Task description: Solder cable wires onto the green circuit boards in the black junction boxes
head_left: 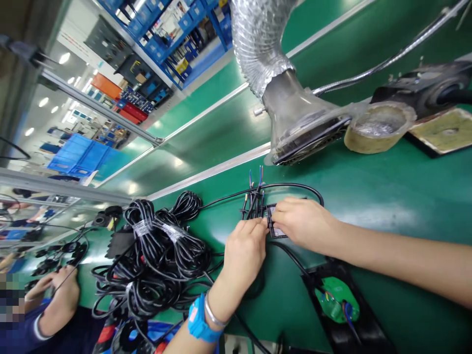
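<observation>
A green workbench (405,196) fills most of the frame, with blue shelving and crates of a factory hall in the upper left. At centre, the left hand (243,253), wearing a blue watch (199,322) and a silver bangle, pinches its fingertips on the edge of a small black part (275,223) that lies on the bench. The right hand (304,223), coming in from the right, is closed over the other side of the same part, fingers curled on it. A black cable (295,187) loops just above the hands, and short wire ends (254,196) with blue tips stand up beside them. A heap of bundled black cables (158,250) lies left of centre. A silver extraction duct (280,88) hangs in the upper middle, a tape roll (379,128) to its right. A green disc (337,300) sits on a black tray at lower right. Another person's hand (62,290) shows at lower left
</observation>
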{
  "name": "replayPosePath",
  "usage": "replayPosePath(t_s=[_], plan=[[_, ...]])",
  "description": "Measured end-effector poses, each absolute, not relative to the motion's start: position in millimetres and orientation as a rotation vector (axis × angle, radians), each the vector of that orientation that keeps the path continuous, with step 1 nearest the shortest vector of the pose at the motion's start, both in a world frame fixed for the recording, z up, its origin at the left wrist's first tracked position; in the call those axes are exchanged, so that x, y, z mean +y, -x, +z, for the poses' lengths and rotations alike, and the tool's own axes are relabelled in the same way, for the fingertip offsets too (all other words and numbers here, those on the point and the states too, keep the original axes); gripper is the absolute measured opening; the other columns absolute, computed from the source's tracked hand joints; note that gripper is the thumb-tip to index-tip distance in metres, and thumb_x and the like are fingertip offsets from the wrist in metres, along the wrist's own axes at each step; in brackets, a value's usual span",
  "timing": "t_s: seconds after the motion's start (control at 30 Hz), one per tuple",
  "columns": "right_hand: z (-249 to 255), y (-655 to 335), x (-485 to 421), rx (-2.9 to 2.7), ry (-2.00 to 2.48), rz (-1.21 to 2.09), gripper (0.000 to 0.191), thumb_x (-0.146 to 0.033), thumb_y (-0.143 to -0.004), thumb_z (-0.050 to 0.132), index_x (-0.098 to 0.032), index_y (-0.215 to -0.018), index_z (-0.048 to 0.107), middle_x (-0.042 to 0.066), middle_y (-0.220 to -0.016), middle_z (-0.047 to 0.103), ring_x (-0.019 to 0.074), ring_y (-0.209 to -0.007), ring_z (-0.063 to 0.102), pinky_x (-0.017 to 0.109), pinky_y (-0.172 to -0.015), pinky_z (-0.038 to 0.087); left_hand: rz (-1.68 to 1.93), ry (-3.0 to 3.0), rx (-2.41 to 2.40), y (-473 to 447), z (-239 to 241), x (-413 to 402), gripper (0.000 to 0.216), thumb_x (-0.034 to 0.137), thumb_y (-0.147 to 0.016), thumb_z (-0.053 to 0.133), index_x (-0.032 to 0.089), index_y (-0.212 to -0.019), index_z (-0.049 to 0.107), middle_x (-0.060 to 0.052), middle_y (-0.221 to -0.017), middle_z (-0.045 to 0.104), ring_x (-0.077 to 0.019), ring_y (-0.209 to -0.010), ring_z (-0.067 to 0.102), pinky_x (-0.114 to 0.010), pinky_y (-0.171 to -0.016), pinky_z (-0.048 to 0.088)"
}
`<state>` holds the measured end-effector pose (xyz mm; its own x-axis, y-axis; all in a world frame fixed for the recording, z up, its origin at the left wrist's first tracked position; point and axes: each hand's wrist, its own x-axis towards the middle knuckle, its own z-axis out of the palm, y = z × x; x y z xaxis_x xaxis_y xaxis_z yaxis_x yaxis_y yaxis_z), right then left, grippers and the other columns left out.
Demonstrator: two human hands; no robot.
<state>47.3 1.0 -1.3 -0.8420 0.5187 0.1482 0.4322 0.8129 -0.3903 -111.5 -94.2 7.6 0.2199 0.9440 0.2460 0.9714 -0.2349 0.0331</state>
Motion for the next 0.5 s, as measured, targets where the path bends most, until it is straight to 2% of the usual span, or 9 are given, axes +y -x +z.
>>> replayPosePath(t_s=[0.1, 0.23, 0.33, 0.4, 0.5], plan=[[1, -48, -6, -2.75, 0.78, 0.408, 0.014, -0.021, -0.089, 0.056, -0.014, -0.089, 0.068, 0.008, -0.086, 0.064, 0.0203, -0.084, 0.054, 0.032, -0.073, 0.038, -0.317, 2.39, -1.917, 116, 10, -86, 0.011, 0.02, -0.092, 0.054, 0.018, -0.094, 0.065, -0.002, -0.087, 0.068, -0.0157, -0.077, 0.06, -0.026, -0.071, 0.05], [1, -47, -27, -2.74, 0.803, 0.166, 0.03, -0.03, -0.089, 0.055, -0.005, -0.101, 0.067, 0.016, -0.091, 0.061, 0.0268, -0.086, 0.048, 0.039, -0.071, 0.035, -0.19, 2.409, -1.849, 116, 4, -80, 0.021, 0.015, -0.093, 0.048, 0.018, -0.08, 0.064, -0.003, -0.073, 0.059, -0.016, -0.068, 0.054, -0.026, -0.062, 0.044], [-3, -51, -31, -2.719, 0.758, 0.051, 0.042, -0.035, -0.092, 0.052, -0.001, -0.115, 0.063, 0.018, -0.097, 0.059, 0.0281, -0.09, 0.045, 0.041, -0.074, 0.034, -0.155, 2.451, -1.819, 116, 0, -78, 0.027, 0.01, -0.092, 0.043, 0.017, -0.074, 0.061, -0.003, -0.071, 0.057, -0.0168, -0.067, 0.051, -0.028, -0.062, 0.042], [-5, -59, -25, -2.738, 0.738, 0.091, 0.043, -0.035, -0.094, 0.048, -0.003, -0.12, 0.061, 0.017, -0.099, 0.059, 0.0285, -0.093, 0.044, 0.041, -0.076, 0.033, -0.156, 2.458, -1.832, 115, 1, -78, 0.024, 0.011, -0.091, 0.045, 0.018, -0.076, 0.062, -0.003, -0.073, 0.058, -0.0173, -0.068, 0.052, -0.028, -0.063, 0.043], [-4, -74, -10, -2.719, 0.686, 0.268, 0.035, -0.035, -0.096, 0.045, -0.015, -0.119, 0.063, 0.013, -0.103, 0.058, 0.0263, -0.095, 0.043, 0.04, -0.078, 0.034, -0.182, 2.417, -1.89, 113, 4, -77, 0.013, 0.015, -0.089, 0.052, 0.018, -0.081, 0.062, -0.003, -0.077, 0.06, -0.0182, -0.072, 0.055, -0.029, -0.065, 0.045]])
